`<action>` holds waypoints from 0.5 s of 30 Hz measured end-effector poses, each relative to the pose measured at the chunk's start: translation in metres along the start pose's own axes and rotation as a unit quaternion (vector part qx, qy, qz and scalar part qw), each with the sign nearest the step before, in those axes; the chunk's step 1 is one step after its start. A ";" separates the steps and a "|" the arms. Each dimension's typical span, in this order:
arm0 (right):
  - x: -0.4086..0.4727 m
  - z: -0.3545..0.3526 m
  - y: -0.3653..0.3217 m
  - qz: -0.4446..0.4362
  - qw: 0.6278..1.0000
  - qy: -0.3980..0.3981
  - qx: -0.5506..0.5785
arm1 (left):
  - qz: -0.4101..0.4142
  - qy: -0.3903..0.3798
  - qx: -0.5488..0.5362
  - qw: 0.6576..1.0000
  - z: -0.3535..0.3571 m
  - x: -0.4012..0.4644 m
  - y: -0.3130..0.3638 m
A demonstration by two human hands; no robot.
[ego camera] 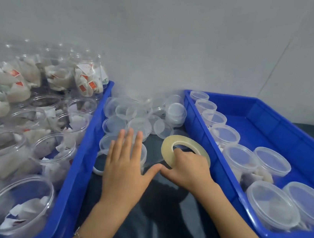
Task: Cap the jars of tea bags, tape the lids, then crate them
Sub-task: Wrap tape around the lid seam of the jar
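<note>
Left crate full of uncapped jars of tea bags. Between crates, loose lids piled on the dark table. Left hand flat, fingers straight, pressing down on a capped jar. Right hand grasps the tape roll just beside it — taping step, I'd say. Next: pull tape across the lid seam, tear, then move the jar to the right crate beside the sealed jars.

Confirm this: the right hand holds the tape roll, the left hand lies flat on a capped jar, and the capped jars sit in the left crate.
One error. The head view shows the capped jars in the right crate; the left crate holds open jars. Right hand does hold the tape roll, left hand flat.
</note>
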State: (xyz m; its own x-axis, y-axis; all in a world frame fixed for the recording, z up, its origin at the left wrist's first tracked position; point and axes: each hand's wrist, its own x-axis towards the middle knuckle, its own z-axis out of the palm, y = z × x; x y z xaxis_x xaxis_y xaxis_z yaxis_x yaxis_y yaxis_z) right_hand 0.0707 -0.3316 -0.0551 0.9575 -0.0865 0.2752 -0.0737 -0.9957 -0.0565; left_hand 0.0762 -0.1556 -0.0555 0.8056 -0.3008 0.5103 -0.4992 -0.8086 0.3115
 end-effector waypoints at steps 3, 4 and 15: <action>0.000 0.000 0.004 -0.003 0.999 0.005 -0.046 | -0.013 -0.080 0.048 0.996 0.002 0.001 0.002; 0.000 0.000 0.005 -0.008 0.998 0.008 -0.056 | 0.000 -0.082 0.048 0.995 0.002 0.001 0.001; 0.037 0.011 0.012 -0.026 0.999 0.024 -0.031 | 0.056 -0.060 -0.099 0.992 -0.004 -0.004 -0.011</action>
State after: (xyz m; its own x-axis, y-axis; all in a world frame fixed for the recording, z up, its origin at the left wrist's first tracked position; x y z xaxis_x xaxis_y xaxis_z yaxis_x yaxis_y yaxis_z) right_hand 0.1083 -0.3460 -0.0565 0.9462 -0.0355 0.3218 -0.0437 -0.9989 0.0183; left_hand 0.0771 -0.1433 -0.0579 0.7675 -0.4515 0.4551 -0.6315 -0.6547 0.4154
